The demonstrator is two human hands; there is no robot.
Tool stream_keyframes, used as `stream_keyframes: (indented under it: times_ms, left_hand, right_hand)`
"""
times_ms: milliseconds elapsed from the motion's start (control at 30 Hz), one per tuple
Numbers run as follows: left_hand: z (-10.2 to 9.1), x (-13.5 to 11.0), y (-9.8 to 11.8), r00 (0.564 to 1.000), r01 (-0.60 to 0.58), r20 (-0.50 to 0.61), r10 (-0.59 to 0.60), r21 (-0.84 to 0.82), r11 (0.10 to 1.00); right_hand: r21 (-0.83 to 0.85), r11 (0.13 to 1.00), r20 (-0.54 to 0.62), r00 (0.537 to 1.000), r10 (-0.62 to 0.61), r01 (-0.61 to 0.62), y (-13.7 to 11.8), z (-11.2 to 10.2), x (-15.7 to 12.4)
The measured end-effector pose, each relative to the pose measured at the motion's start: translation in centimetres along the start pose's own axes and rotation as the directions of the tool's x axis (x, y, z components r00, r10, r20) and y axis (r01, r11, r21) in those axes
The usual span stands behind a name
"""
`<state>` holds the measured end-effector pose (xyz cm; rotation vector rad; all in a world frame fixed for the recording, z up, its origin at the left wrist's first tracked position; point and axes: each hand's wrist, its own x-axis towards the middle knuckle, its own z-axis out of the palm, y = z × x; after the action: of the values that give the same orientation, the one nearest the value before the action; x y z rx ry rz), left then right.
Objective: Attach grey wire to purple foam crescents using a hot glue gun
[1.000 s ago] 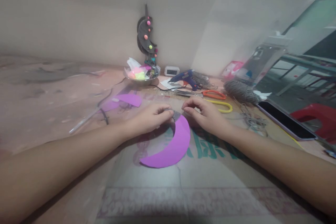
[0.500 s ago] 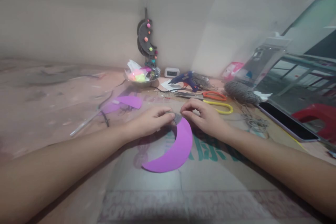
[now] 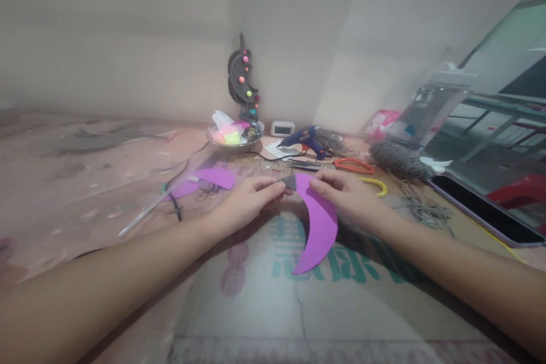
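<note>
A purple crescent cutout (image 3: 321, 227) hangs between my hands above the cardboard, its pointed tip downward. Grey yarn (image 3: 289, 182) is wound round its upper end. My left hand (image 3: 260, 196) pinches at the yarn-wrapped end, thumb and fingers closed. With the thumb in front and the fingers behind, my right hand (image 3: 339, 193) grips the crescent's upper right edge. Whether a loose strand of yarn lies in the left fingers is too small to make out.
Behind the hands lie scissors (image 3: 354, 166), a blue glue gun (image 3: 305, 139) and a bowl (image 3: 234, 147) of bright pieces. A grey yarn ball (image 3: 398, 160) and a phone (image 3: 486, 210) are at right. Purple scraps (image 3: 217, 177) and a clear stick (image 3: 143, 212) lie left, on the cardboard's (image 3: 239, 318) far side.
The crescent has turned, its tip swinging right, and been lifted a little. My right hand has moved from near the wrapped end onto the crescent's edge. The camera view has tilted up slightly.
</note>
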<state>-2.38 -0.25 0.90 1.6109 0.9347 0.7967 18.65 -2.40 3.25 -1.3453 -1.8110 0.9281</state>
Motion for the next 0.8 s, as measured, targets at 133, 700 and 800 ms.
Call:
stream_keyframes:
  times_ms: [133, 700, 800]
  left_hand:
    - [-0.17, -0.34, 0.35, 0.995, -0.064, 0.084, 0.052, 0.141, 0.988]
    - [-0.30, -0.55, 0.01, 0.972, -0.230, 0.074, 0.223, 0.095, 0.969]
    - [-0.38, -0.28, -0.06, 0.971, -0.230, 0.092, 0.222, 0.097, 0.968]
  right_hand:
    - [0.027, 0.999, 0.035, 0.999, 0.033, -0.034, -0.06, 0.41, -0.32]
    - [-0.080, 0.990, 0.147, 0.984, -0.103, 0.116, 0.24, 1.01, -0.37]
    - [-0.087, 0.989, 0.160, 0.981, -0.108, 0.123, 0.23, 0.95, -0.41]
